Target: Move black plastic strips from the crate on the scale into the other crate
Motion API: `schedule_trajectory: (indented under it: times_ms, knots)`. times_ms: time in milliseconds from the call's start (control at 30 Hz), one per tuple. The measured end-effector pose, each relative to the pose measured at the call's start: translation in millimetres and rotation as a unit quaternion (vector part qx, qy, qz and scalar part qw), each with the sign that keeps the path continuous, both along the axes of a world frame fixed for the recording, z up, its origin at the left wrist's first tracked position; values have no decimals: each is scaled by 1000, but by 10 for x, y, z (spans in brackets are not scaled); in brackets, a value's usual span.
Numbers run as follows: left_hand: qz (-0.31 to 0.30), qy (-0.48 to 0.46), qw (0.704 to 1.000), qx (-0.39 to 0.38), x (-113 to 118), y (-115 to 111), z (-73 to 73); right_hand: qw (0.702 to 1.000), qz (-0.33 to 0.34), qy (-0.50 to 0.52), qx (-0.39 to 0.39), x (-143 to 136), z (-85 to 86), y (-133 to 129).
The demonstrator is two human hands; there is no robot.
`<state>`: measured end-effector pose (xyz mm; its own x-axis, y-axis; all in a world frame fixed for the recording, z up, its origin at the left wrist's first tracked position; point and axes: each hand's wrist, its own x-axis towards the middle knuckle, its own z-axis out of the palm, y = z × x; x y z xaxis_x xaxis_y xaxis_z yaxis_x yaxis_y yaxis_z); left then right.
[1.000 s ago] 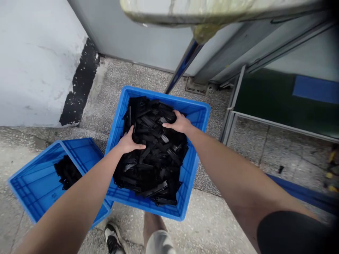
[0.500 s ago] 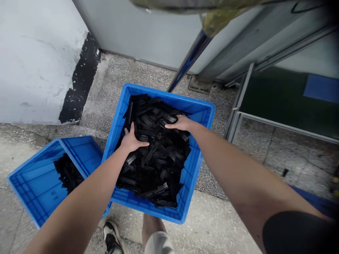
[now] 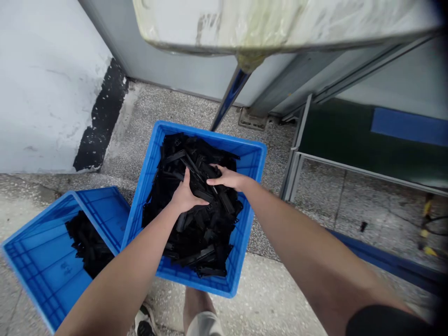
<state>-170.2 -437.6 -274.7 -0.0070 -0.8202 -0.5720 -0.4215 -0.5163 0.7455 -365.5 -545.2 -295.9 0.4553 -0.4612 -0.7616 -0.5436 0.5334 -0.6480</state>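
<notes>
Black plastic parts [image 3: 196, 219] fill the blue crate [image 3: 252, 158] on the speckled floor [image 3: 308, 224] directly in front of me, heaped in a loose tangle of flat strips and ribbed bars, matte to slightly glossy, none lying in order. The heap covers nearly the whole crate bottom; only the right inner wall and the near right corner show bare blue ribbing. No brand, label or moulded writing can be read on this crate or on the parts.

A second blue crate [image 3: 42, 266] sits touching the first on my left, cut off by the lower edge of the view. It holds a smaller pile of black parts [image 3: 86, 242] against its far right wall. Faint raised characters show on its floor; they are too small to read.

Overhead, a pale stained tabletop [image 3: 280, 23] crosses the top of the view on a blue leg [image 3: 227, 100].

My left hand [image 3: 187, 193] rests on the middle of the heap, fingers curled partly round a bundle of parts. My right hand [image 3: 224, 178] meets it from the right, fingers bent down over the same bundle. The fingertips of both hands are buried among the parts, so how much each grips cannot be made out.

My shoe [image 3: 145, 324] and knee [image 3: 203, 322] are partly cut off below.
</notes>
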Motion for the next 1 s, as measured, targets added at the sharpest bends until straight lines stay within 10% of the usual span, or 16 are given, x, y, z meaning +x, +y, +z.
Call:
schedule_trajectory:
  times_ms: [200, 433, 733, 1000]
  knots:
    - [4, 69, 997, -15, -52, 147, 116, 957, -151, -185, 167, 73, 67, 474]
    - [26, 91, 994, -47, -207, 300, 559, 923, -267, -174, 214, 76, 319, 931]
    - [56, 101, 992, -40, -205, 674, 1339, 933, -279, -147, 173, 86, 1098, 1310]
    - [21, 127, 990, -58, -112, 856, 2295, 925, -315, -176, 116, 180, 2130, 1632]
